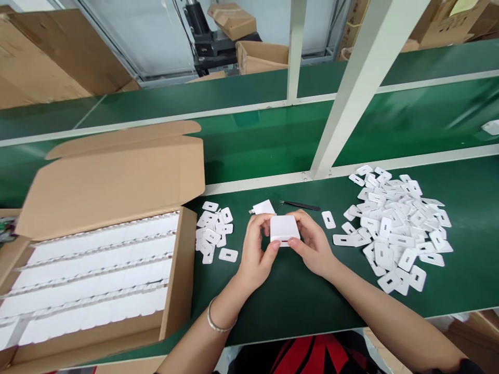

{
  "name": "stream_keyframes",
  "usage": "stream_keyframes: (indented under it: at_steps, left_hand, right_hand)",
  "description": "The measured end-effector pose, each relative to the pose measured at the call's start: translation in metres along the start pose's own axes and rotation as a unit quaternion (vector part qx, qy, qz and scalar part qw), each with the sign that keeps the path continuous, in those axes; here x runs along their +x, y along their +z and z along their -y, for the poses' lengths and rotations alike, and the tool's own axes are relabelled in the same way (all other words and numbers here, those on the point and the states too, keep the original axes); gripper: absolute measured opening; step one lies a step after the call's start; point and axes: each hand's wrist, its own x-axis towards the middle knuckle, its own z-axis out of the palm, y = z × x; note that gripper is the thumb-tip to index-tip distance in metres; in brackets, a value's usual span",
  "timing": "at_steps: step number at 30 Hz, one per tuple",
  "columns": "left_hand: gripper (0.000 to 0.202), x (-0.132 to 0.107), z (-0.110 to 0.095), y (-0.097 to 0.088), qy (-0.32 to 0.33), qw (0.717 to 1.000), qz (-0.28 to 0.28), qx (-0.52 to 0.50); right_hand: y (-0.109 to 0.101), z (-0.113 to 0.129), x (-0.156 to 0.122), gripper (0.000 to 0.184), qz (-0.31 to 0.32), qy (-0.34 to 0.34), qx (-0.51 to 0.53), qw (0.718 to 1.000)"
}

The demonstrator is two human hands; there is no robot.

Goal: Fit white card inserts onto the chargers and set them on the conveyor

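A small white block (284, 227) with a dark slot on its near edge is held over the green bench by both hands. My left hand (256, 253) grips its left side, thumb on the front edge. My right hand (313, 242) grips its right side the same way. Just behind the block lies another white block (264, 208) with a small plug end. Black tweezers (300, 205) lie beyond my right hand.
An open cardboard box (177, 280) on the left holds rows of white parts. A small pile of white slotted plates (213, 234) lies beside it; a big pile (397, 223) spreads on the right. A white slanted post (351, 93) rises behind. Cartons stand at the back.
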Motion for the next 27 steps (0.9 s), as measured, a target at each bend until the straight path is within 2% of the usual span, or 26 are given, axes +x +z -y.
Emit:
stream_keyframes:
  at_steps: [4,7,10,14,17,19,22,23,25,27]
  left_hand:
    - [0.048,0.0,0.002,-0.004,0.009,0.999,0.031,-0.003]
    - [0.059,0.0,0.0,-0.004,0.03,0.999,0.019,0.016]
    - [0.064,0.001,-0.003,0.002,0.047,0.997,0.004,0.062]
    - [0.055,0.004,-0.011,0.014,-0.025,0.995,-0.039,0.09]
    - [0.046,0.011,-0.022,0.007,-0.049,0.994,-0.086,0.052]
    - [0.045,0.015,-0.033,-0.015,-0.028,0.989,-0.133,0.054]
    - [0.046,0.004,-0.052,-0.076,0.007,0.965,-0.215,0.15]
    - [0.047,-0.006,-0.058,-0.102,0.013,0.949,-0.245,0.198]
    - [0.047,-0.038,-0.065,-0.158,0.005,0.9,-0.318,0.299]
    - [0.046,-0.078,-0.067,-0.214,-0.053,0.841,-0.375,0.386]
  right_hand:
    - [-0.007,0.003,0.002,0.044,-0.036,-0.074,-0.111,0.99]
    - [-0.01,-0.001,0.001,0.053,-0.059,-0.152,-0.204,0.965]
    - [-0.009,-0.01,0.0,0.052,-0.047,-0.212,-0.254,0.943]
    - [-0.001,-0.018,0.0,0.055,-0.005,-0.236,-0.282,0.93]
    - [0.003,-0.014,0.0,0.07,0.024,-0.237,-0.267,0.934]
    - [0.0,-0.01,0.003,0.073,0.021,-0.243,-0.267,0.932]
    - [-0.008,-0.01,0.012,0.059,-0.029,-0.242,-0.275,0.93]
    - [-0.01,-0.009,0.015,0.053,-0.047,-0.233,-0.272,0.933]
    - [-0.013,-0.008,0.019,0.04,-0.071,-0.188,-0.271,0.941]
    - [-0.013,-0.006,0.02,0.028,-0.079,-0.148,-0.274,0.947]
